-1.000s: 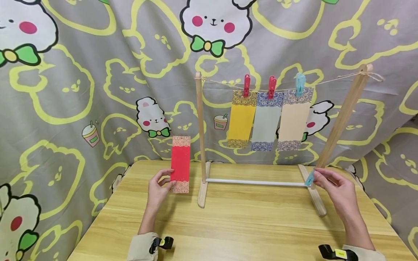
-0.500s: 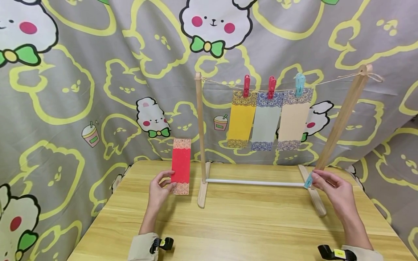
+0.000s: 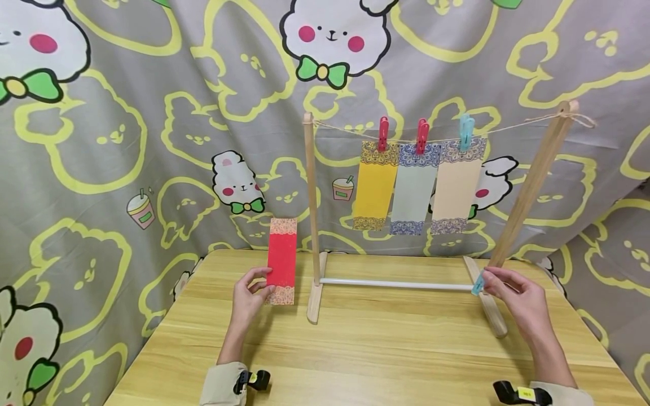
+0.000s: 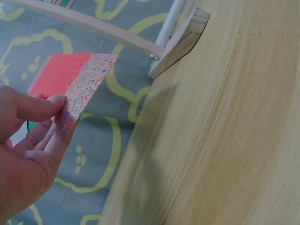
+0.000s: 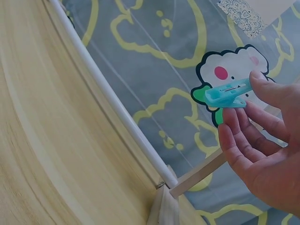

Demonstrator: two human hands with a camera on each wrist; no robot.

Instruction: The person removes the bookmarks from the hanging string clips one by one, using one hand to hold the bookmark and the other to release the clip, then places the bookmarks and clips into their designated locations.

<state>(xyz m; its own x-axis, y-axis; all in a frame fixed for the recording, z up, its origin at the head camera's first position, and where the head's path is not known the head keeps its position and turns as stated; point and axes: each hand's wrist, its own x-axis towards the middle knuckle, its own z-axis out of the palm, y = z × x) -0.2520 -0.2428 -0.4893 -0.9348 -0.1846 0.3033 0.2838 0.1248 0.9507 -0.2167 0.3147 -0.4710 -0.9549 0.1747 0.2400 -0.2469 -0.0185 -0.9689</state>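
Your left hand (image 3: pixel 249 301) pinches the red card (image 3: pixel 281 259), just left of the rack (image 3: pixel 312 197); your right hand (image 3: pixel 525 301) pinches a blue clip (image 3: pixel 478 285) near its right foot (image 3: pixel 495 320). Up top, the string (image 3: pixel 508 129) carries three clipped cards (image 3: pixel 413 192).

Table (image 3: pixel 355 349) in front, curtain (image 3: pixel 178 73) behind. Rack on table: left post (image 3: pixel 312 197) on left foot (image 3: pixel 315 301), right post (image 3: pixel 530 186) on right foot (image 3: pixel 495 318), rod (image 3: pixel 396 283) low between them, string (image 3: pixel 513 127) between post tops. On string, left to right, side by side: left card (image 3: pixel 376 186) under left peg (image 3: pixel 383 134), middle card (image 3: pixel 414 189) under middle peg (image 3: pixel 422 136), right card (image 3: pixel 459 189) under right peg (image 3: pixel 466 133). All three above rod, in front of curtain. Left hand (image 3: pixel 246 304) left of left post, at lower left edge of held card (image 3: pixel 281 259), which sits between hand and post. Right hand (image 3: pixel 520 299) near base of right post; held peg (image 3: pixel 478 284) at its fingertips, overlapping right foot in head view.
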